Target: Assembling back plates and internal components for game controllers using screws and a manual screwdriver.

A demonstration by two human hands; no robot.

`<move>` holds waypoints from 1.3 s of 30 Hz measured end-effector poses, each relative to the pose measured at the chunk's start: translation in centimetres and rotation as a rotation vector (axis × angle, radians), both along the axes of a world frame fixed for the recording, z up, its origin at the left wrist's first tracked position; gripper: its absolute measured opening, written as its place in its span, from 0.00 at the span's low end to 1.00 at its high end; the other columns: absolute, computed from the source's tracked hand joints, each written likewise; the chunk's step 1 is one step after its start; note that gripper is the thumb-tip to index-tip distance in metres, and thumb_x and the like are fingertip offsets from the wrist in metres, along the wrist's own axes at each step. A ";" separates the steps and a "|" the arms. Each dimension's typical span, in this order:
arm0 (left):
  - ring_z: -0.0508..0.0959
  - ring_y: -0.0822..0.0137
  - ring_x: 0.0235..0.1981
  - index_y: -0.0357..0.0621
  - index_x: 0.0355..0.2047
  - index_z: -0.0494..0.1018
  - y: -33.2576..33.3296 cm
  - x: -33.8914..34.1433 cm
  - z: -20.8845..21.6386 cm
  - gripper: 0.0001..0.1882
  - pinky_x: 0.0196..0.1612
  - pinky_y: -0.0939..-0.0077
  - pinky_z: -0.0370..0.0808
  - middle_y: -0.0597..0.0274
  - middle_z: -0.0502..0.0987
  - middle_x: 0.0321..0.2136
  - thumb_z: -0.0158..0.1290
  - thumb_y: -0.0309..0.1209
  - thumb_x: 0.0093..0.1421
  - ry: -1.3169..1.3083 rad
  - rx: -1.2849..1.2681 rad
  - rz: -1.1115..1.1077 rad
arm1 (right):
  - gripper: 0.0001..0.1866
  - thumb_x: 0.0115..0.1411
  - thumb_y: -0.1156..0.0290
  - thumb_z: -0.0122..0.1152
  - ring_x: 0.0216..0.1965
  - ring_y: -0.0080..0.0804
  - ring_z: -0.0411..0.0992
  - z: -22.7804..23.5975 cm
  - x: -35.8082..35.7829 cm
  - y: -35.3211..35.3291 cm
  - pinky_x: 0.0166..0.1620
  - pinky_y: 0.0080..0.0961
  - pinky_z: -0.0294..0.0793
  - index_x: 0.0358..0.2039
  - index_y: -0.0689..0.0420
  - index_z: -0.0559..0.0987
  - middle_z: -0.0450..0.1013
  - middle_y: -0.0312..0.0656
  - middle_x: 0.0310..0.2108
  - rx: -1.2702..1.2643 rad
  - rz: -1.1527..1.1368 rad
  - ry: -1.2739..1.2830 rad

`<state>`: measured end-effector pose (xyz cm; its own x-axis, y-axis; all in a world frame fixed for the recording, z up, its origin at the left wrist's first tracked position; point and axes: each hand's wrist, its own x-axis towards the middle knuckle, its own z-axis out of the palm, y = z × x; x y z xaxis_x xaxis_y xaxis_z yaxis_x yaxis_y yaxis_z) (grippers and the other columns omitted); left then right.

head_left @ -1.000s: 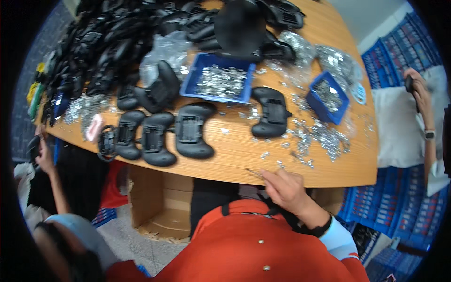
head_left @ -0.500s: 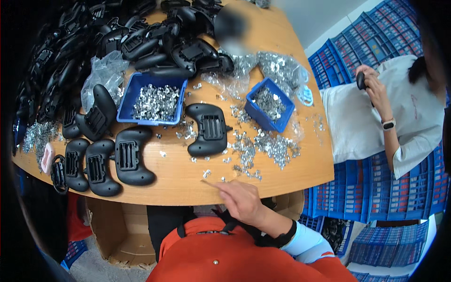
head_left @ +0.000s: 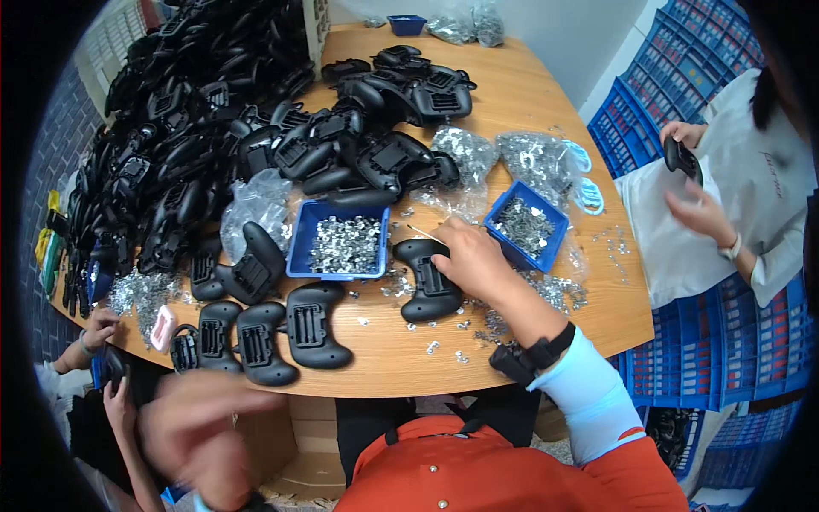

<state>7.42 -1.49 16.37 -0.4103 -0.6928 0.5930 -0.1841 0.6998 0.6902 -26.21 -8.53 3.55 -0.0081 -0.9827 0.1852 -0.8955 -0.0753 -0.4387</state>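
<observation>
My right hand (head_left: 473, 260) reaches over a black game controller half (head_left: 426, 294) that lies face down on the wooden table, its battery slots up. From its closed fingers sticks out a thin, light-coloured stick-like tool (head_left: 422, 232). The hand covers part of the controller's right side. At the lower left my left hand (head_left: 200, 427) is smeared by motion, so its fingers cannot be read. It is below the table edge, nearest to a row of controllers (head_left: 269, 343). A blue bin of small metal clips (head_left: 294, 256) stands beyond them, and a second blue bin (head_left: 554, 252) holds metal springs or clips.
A big heap of black controllers (head_left: 188, 128) fills the far left. Bags of metal parts (head_left: 533, 158) lie behind the bins. Loose metal pieces (head_left: 559, 294) are strewn about. One co-worker's hand (head_left: 699, 209) is at the right, another's hand (head_left: 101, 328) at the left.
My right hand has moved forward from the table's front edge to the single controller, tool still in it. My left hand has come into view at the lower left. The view has shifted.
</observation>
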 end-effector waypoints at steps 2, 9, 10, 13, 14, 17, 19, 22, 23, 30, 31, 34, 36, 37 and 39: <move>0.80 0.66 0.34 0.35 0.40 0.76 -0.4 -3.9 -4.7 0.09 0.38 0.75 0.77 0.55 0.79 0.34 0.53 0.24 0.59 -0.131 0.532 -0.128 | 0.20 0.49 0.67 0.63 0.44 0.49 0.73 -0.6 -2.2 -1.5 0.47 0.39 0.73 0.44 0.59 0.78 0.74 0.49 0.41 0.217 0.055 0.097; 0.78 0.65 0.44 0.38 0.61 0.59 0.6 -8.8 -15.5 0.24 0.44 0.74 0.77 0.54 0.75 0.46 0.49 0.25 0.65 0.112 1.195 -0.463 | 0.28 0.40 0.66 0.66 0.43 0.46 0.75 2.5 -1.7 -3.5 0.46 0.35 0.74 0.45 0.63 0.77 0.76 0.54 0.40 0.537 0.050 0.124; 0.79 0.63 0.44 0.37 0.62 0.56 0.3 -9.4 -15.9 0.26 0.44 0.73 0.77 0.53 0.74 0.47 0.49 0.26 0.65 0.159 1.299 -0.454 | 0.28 0.39 0.66 0.66 0.43 0.47 0.75 2.8 -1.8 -3.5 0.45 0.35 0.74 0.43 0.64 0.77 0.76 0.54 0.39 0.570 0.018 0.113; 0.79 0.57 0.45 0.36 0.62 0.54 -0.2 -10.1 -15.6 0.26 0.44 0.69 0.79 0.50 0.74 0.47 0.47 0.26 0.65 0.253 1.431 -0.390 | 0.25 0.39 0.66 0.66 0.41 0.48 0.75 2.6 -2.2 -2.7 0.43 0.36 0.74 0.39 0.65 0.76 0.75 0.56 0.37 0.443 0.046 0.101; 0.79 0.57 0.45 0.37 0.62 0.55 -0.3 -10.1 -15.5 0.26 0.44 0.68 0.80 0.49 0.74 0.47 0.48 0.26 0.65 0.273 1.442 -0.370 | 0.25 0.39 0.66 0.66 0.39 0.51 0.74 2.8 -2.7 -1.8 0.41 0.36 0.72 0.38 0.65 0.73 0.74 0.56 0.35 0.361 0.048 0.007; 0.79 0.57 0.45 0.37 0.60 0.57 -0.1 -9.3 -15.8 0.25 0.46 0.67 0.79 0.49 0.74 0.47 0.49 0.26 0.64 0.318 1.447 -0.383 | 0.23 0.41 0.71 0.66 0.37 0.41 0.74 5.7 -2.1 1.4 0.39 0.32 0.72 0.39 0.63 0.70 0.74 0.50 0.33 0.314 0.030 -0.030; 0.79 0.56 0.46 0.36 0.60 0.57 0.0 -9.1 -15.8 0.25 0.46 0.68 0.79 0.49 0.74 0.48 0.49 0.26 0.64 0.325 1.457 -0.395 | 0.19 0.46 0.77 0.65 0.36 0.27 0.73 6.0 -2.4 3.9 0.38 0.27 0.71 0.39 0.61 0.70 0.73 0.40 0.33 0.260 -0.028 -0.393; 0.77 0.56 0.49 0.36 0.60 0.57 0.3 -9.6 -16.0 0.26 0.49 0.66 0.77 0.49 0.73 0.49 0.51 0.27 0.63 0.340 1.449 -0.445 | 0.15 0.48 0.76 0.68 0.35 0.22 0.67 4.1 -0.2 8.5 0.40 0.24 0.67 0.31 0.59 0.69 0.69 0.34 0.29 0.081 -0.072 -0.900; 0.76 0.56 0.51 0.37 0.59 0.58 0.8 -9.9 -16.4 0.26 0.51 0.65 0.76 0.49 0.73 0.49 0.52 0.27 0.63 0.460 1.433 -0.482 | 0.14 0.50 0.75 0.67 0.36 0.21 0.67 2.5 0.7 10.1 0.41 0.23 0.67 0.33 0.58 0.70 0.69 0.32 0.31 0.136 -0.099 -0.999; 0.76 0.62 0.49 0.42 0.56 0.62 3.3 -10.6 -16.1 0.25 0.51 0.64 0.75 0.56 0.74 0.49 0.55 0.26 0.60 0.832 1.334 -0.251 | 0.20 0.56 0.76 0.64 0.42 0.19 0.70 -0.6 3.5 15.1 0.43 0.19 0.70 0.49 0.60 0.71 0.72 0.35 0.41 0.313 0.052 -1.252; 0.77 0.63 0.48 0.41 0.57 0.61 3.5 -9.9 -16.0 0.24 0.51 0.66 0.76 0.55 0.74 0.48 0.53 0.22 0.60 0.832 1.300 -0.240 | 0.20 0.57 0.76 0.63 0.38 0.19 0.71 -0.6 2.5 15.2 0.39 0.17 0.72 0.50 0.61 0.71 0.73 0.36 0.42 0.381 -0.031 -1.260; 0.78 0.69 0.45 0.40 0.51 0.64 3.7 -8.4 -15.3 0.20 0.46 0.75 0.77 0.56 0.76 0.46 0.53 0.21 0.60 0.800 1.273 -0.161 | 0.11 0.61 0.74 0.58 0.27 0.22 0.73 -1.8 1.1 14.6 0.32 0.19 0.71 0.44 0.61 0.75 0.73 0.37 0.31 0.036 -0.135 -0.849; 0.78 0.74 0.40 0.40 0.49 0.65 3.8 -7.0 -15.8 0.17 0.39 0.83 0.75 0.59 0.77 0.43 0.54 0.22 0.60 0.717 1.286 -0.106 | 0.09 0.60 0.74 0.58 0.26 0.28 0.73 -1.3 0.9 13.7 0.30 0.23 0.71 0.41 0.60 0.76 0.73 0.40 0.29 -0.048 -0.105 -0.607; 0.77 0.78 0.37 0.41 0.48 0.65 3.9 -7.0 -15.6 0.17 0.35 0.88 0.72 0.61 0.78 0.40 0.55 0.23 0.60 0.720 1.295 -0.053 | 0.07 0.60 0.74 0.59 0.24 0.33 0.74 -1.2 1.0 13.1 0.28 0.26 0.71 0.39 0.60 0.76 0.72 0.42 0.27 -0.130 -0.073 -0.364; 0.78 0.78 0.36 0.40 0.48 0.65 4.2 -6.5 -16.2 0.17 0.33 0.87 0.73 0.61 0.78 0.40 0.55 0.23 0.60 0.684 1.296 -0.034 | 0.07 0.58 0.74 0.59 0.24 0.38 0.73 -1.3 1.4 12.1 0.27 0.30 0.72 0.38 0.59 0.77 0.71 0.43 0.27 -0.213 -0.025 -0.243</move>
<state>0.90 2.70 0.18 -0.3374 -0.8770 -0.3422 0.4341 -0.4675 0.7701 -24.77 3.60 2.28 -0.1005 -0.9210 0.3763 -0.7695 -0.1678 -0.6162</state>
